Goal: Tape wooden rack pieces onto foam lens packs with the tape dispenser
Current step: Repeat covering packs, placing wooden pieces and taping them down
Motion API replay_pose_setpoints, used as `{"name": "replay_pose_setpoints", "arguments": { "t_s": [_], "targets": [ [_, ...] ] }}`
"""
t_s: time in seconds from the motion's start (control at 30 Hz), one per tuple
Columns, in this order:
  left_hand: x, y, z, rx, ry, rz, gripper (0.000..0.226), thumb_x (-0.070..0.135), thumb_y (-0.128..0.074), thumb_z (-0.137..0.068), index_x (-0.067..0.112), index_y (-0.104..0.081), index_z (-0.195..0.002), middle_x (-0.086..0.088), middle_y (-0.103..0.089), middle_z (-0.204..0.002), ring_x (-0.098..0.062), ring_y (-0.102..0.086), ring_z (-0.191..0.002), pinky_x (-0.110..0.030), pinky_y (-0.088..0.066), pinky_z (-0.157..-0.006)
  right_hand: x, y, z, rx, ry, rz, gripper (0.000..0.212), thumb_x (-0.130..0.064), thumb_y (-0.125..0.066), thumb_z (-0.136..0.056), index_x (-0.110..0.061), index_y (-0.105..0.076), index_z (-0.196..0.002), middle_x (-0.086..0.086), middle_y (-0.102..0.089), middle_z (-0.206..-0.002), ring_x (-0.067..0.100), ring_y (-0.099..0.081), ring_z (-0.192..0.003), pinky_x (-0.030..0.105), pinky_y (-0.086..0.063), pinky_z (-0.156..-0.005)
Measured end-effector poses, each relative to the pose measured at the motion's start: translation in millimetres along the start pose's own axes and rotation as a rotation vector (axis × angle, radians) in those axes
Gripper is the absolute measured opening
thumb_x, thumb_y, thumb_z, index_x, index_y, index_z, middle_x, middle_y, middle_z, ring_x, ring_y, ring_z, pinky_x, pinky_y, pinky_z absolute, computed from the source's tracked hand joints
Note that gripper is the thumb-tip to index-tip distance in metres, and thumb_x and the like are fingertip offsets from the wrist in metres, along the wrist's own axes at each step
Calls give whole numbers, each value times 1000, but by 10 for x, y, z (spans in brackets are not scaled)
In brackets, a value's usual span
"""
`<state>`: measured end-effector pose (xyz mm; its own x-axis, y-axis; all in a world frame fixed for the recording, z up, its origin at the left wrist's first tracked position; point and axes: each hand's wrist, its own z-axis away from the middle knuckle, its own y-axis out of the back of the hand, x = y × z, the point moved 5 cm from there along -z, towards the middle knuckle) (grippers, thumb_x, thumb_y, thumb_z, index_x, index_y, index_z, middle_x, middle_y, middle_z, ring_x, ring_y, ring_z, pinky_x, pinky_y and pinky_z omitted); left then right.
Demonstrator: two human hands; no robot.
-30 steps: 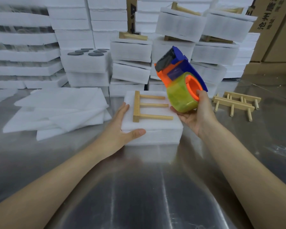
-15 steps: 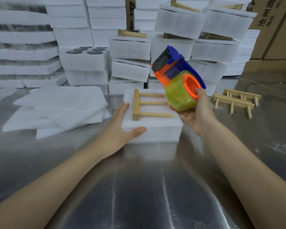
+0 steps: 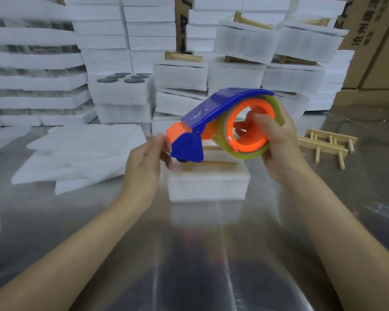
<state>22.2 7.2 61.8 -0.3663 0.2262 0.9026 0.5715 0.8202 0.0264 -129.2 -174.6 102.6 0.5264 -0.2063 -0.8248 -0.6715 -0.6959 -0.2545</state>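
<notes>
A blue and orange tape dispenser (image 3: 213,122) with a yellowish tape roll hangs tipped over above a white foam lens pack (image 3: 209,185) on the metal table. My right hand (image 3: 279,142) grips the roll, thumb inside its orange core. At the dispenser's cutter end my left hand (image 3: 147,158) has its fingertips pinched, on the tape end or the nose I cannot tell. A wooden rack piece (image 3: 209,164) lies on the foam pack, mostly hidden behind the dispenser.
Two more wooden rack pieces (image 3: 326,144) lie to the right on the steel table (image 3: 189,254). Loose foam sheets (image 3: 81,151) lie at the left. Stacks of foam packs (image 3: 180,75) fill the back, cardboard boxes (image 3: 373,41) at the far right.
My left hand left the foam pack's side and rose to the dispenser's front end. The right hand tipped the dispenser forward and down, cutter now pointing left over the pack.
</notes>
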Motion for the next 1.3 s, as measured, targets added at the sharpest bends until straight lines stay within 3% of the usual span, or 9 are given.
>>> {"name": "replay_pose_setpoints", "arguments": {
  "t_s": [0.1,0.2,0.33,0.47,0.93,1.03,1.1,1.17,1.3],
  "targets": [
    [-49,-26,32,-106,-172,-294,21,26,-45,-93,22,-65,-91,7,-59,-99,1,-55,-91,-14,-40,-79,98,73,15,145,-58,-67,34,-25,-67,-78,-17,-59,-109,-5,-64,-76,8,-64,-67,26,-53,-63],
    [-154,-95,74,-236,-215,-452,28,26,-53,-97,18,-60,-123,8,-47,-139,-2,-41,-129,-13,-27,-107,322,92,43,232,-287,-262,34,-36,-59,-93,-17,-58,-120,6,-66,-89,15,-67,-85,38,-57,-83],
    [-196,-184,117,-336,-245,-500,45,21,-52,-97,31,-46,-140,20,-29,-153,10,-24,-138,-6,-18,-109,498,68,101,273,-371,-395,27,-41,-46,-99,-24,-59,-113,4,-75,-102,25,-68,-105,39,-57,-85],
    [-169,-189,130,-329,-254,-471,42,19,-53,-97,30,-51,-138,19,-36,-150,10,-28,-136,-10,-20,-111,540,93,137,324,-386,-450,36,-42,-45,-99,-22,-54,-128,12,-65,-125,32,-63,-114,45,-54,-92],
    [-91,-187,135,-340,-269,-559,38,25,-55,-96,30,-55,-134,19,-39,-147,4,-36,-132,0,-19,-101,574,146,136,366,-409,-445,27,-39,-48,-97,-23,-59,-115,11,-67,-119,29,-66,-108,44,-57,-87],
    [92,-108,138,-192,-363,-466,25,25,-57,-93,25,-69,-115,17,-62,-123,0,-55,-107,-6,-38,-83,449,217,89,385,-288,-393,25,-34,-46,-96,-20,-62,-111,2,-74,-97,21,-69,-95,37,-58,-78],
    [161,-66,124,-146,-191,-161,24,36,-54,-90,27,-76,-84,14,-72,-88,0,-62,-71,-9,-38,-55,326,232,56,341,-184,-355,23,-32,-45,-97,-21,-63,-104,-2,-73,-88,16,-68,-86,34,-57,-76],
    [169,-137,123,-240,100,154,45,59,-55,-79,20,-77,-74,-1,-74,-83,-8,-61,-56,-14,-30,-40,229,193,43,275,-107,-313,22,-31,-44,-97,-24,-65,-100,-5,-72,-87,12,-67,-85,34,-54,-80],
    [207,-298,225,-511,333,405,73,75,-45,-66,17,-76,-98,-6,-72,-112,-10,-67,-78,-15,-31,-43,167,43,73,172,-46,-223,28,-31,-46,-91,-27,-72,-82,-5,-69,-77,11,-63,-76,33,-48,-77]
  ]
}}
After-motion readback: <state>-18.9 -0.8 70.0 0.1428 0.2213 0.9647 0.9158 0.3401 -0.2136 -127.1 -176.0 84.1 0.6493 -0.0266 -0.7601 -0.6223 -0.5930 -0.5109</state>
